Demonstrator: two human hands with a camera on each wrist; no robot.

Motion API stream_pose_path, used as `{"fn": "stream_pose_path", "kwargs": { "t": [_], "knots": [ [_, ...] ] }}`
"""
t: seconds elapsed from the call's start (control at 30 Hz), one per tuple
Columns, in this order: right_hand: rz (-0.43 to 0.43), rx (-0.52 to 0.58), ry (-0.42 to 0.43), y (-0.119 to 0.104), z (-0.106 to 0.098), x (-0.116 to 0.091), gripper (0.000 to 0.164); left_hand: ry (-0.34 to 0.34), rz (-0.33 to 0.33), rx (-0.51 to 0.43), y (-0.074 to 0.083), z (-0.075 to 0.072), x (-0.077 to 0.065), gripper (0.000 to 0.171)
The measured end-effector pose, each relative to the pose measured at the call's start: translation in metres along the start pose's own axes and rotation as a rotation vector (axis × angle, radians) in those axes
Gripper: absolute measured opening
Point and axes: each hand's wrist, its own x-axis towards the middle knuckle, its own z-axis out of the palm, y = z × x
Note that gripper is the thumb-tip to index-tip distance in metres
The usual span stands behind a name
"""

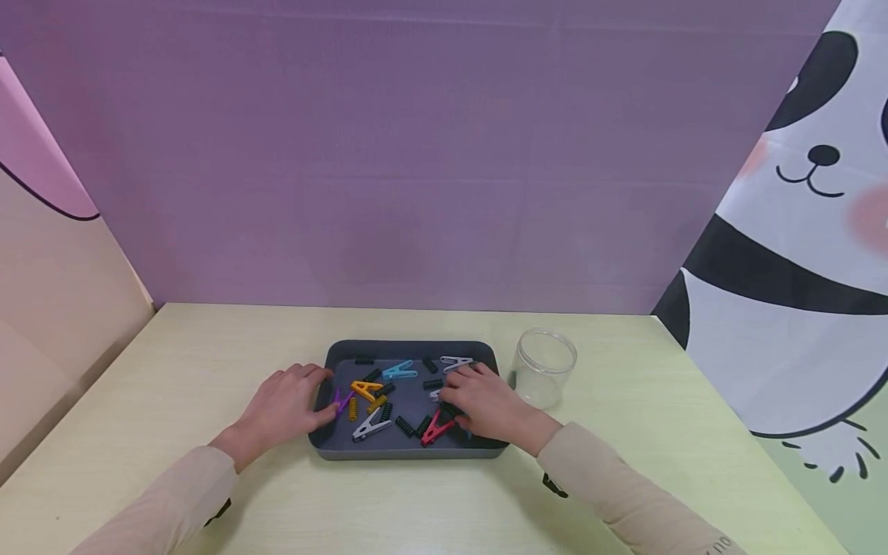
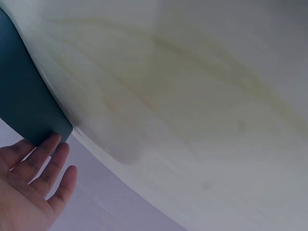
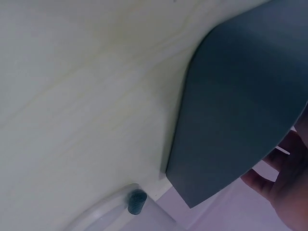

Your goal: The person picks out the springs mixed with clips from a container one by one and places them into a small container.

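Note:
A dark grey tray [image 1: 409, 455] holds several coil springs, dark ones and yellow ones [image 1: 377, 404], mixed with small plastic clips. My left hand [image 1: 287, 405] rests at the tray's left rim, its thumb beside a purple clip [image 1: 343, 401]; in the left wrist view its fingers [image 2: 57, 166] are loosely spread by the tray's corner. Over the tray's right side, my right hand [image 1: 489, 401] reaches down among the pieces, close to a red clip [image 1: 435, 428] and a dark spring. I cannot tell whether its fingertips pinch anything. The tray wall hides part of this hand in the right wrist view.
A clear round jar [image 1: 544, 370] stands just right of the tray, with a dark spring [image 3: 137, 202] inside. Also in the tray lie a blue clip [image 1: 400, 370], an orange clip [image 1: 366, 389] and pale clips [image 1: 372, 425]. A purple panel [image 1: 416, 169] rises behind the table.

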Motion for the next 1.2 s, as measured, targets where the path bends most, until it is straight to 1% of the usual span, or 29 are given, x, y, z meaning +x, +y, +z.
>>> {"fn": "stream_pose_path", "kwargs": {
  "t": [0.27, 0.57, 0.83, 1.0, 1.2],
  "knots": [
    [-0.010, 0.016, -0.010, -0.0023, -0.0020, 0.0024, 0.038, -0.004, -0.005, 0.000, -0.0001, 0.0005, 0.0003, 0.053],
    [-0.002, -0.024, -0.030, -0.0032, 0.0006, 0.0058, 0.038, -0.013, -0.010, 0.004, -0.0005, 0.0010, 0.0006, 0.053],
    [-0.011, -0.039, -0.020, -0.0023, 0.0013, 0.0063, 0.039, -0.006, -0.006, 0.005, -0.0006, 0.0007, 0.0002, 0.053],
    [-0.012, -0.028, -0.014, -0.0010, 0.0022, 0.0058, 0.038, -0.011, -0.006, 0.000, 0.0000, -0.0001, 0.0004, 0.053],
    [-0.001, 0.016, -0.012, 0.0009, -0.0004, 0.0052, 0.036, -0.012, -0.010, 0.003, -0.0004, 0.0008, 0.0003, 0.054]
  ]
}}
